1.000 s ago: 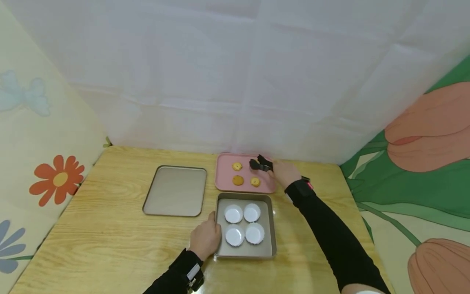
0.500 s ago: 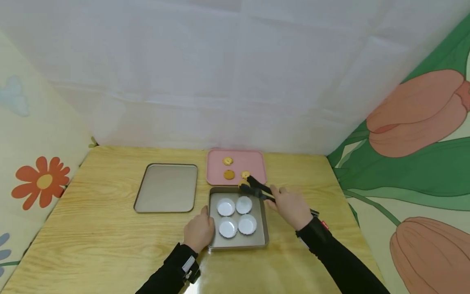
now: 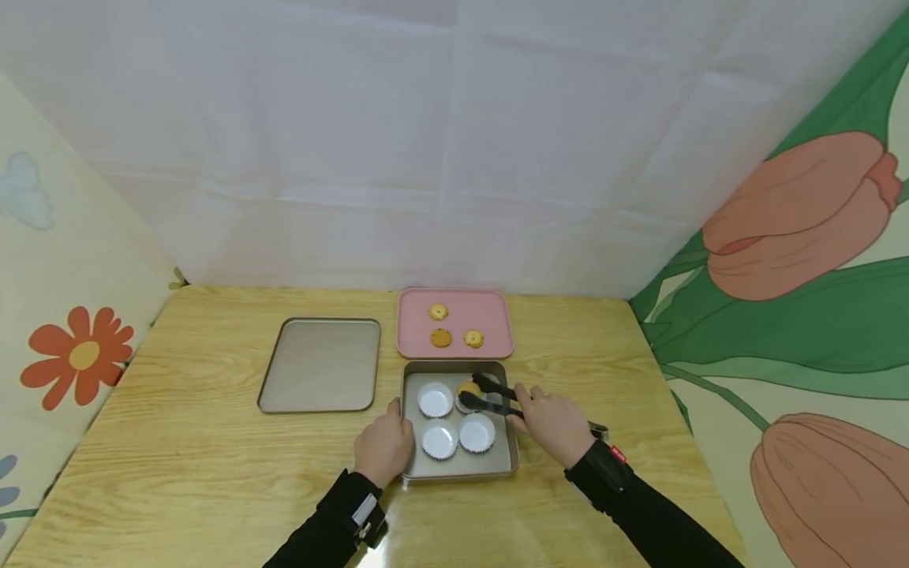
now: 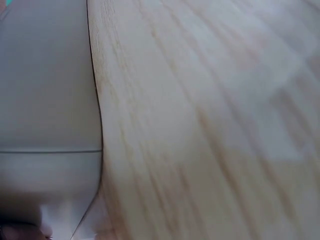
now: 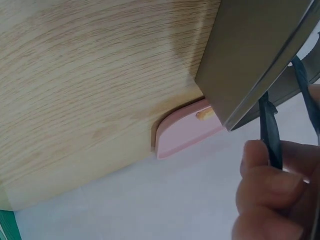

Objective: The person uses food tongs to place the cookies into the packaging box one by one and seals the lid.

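Note:
In the head view my left hand (image 3: 383, 447) holds the left side of a square baking pan (image 3: 454, 470). White paper baking cups (image 3: 439, 439) stand inside it in two rows. My right hand (image 3: 557, 426) grips black-tipped tongs (image 3: 490, 405), which reach over the pan's right wall. Between the tong tips is a yellow cookie (image 3: 467, 388), at the far right cup; whether it is still pinched I cannot tell. The right wrist view shows fingers (image 5: 270, 185) around the tongs (image 5: 270, 131) beside the pan's outer wall (image 5: 245, 55).
Behind the pan lies a pink tray (image 3: 490, 308) with three cookies (image 3: 440, 338) on it. A flat, shallow metal tray (image 3: 319, 365) lies to the left on the wooden table (image 3: 177, 442). A white cloth (image 3: 298, 142) hangs along the table's back edge.
The right hand has brought the tongs from the pink tray toward me, carrying one cookie over the pan to the far right paper cup. The left hand stays on the pan's side.

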`<action>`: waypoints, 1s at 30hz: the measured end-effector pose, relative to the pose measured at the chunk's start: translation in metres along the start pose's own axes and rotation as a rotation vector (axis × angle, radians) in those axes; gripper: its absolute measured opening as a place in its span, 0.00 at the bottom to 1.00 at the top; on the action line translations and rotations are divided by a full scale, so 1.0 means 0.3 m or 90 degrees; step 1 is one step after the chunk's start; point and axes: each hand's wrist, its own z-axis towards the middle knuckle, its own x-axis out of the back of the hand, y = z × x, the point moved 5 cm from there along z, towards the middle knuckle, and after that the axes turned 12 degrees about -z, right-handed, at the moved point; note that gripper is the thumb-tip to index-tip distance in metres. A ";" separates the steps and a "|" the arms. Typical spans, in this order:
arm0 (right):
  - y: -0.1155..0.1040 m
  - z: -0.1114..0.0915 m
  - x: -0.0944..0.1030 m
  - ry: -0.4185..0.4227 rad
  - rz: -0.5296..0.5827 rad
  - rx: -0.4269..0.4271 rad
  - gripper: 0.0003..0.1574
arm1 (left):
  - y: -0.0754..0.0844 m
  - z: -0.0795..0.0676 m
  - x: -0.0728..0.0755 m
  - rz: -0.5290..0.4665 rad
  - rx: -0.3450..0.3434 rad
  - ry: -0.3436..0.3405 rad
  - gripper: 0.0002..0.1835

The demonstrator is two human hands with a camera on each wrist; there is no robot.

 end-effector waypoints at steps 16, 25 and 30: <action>0.000 0.007 -0.005 -0.014 -0.003 -0.011 0.37 | -0.007 0.007 -0.008 -0.004 0.009 0.003 0.26; 0.030 0.023 0.011 -0.022 0.047 -0.030 0.37 | -0.004 0.005 -0.005 -0.003 0.010 0.010 0.26; 0.093 0.084 0.009 0.011 0.051 -0.057 0.36 | -0.003 0.002 -0.008 -0.002 0.010 0.011 0.25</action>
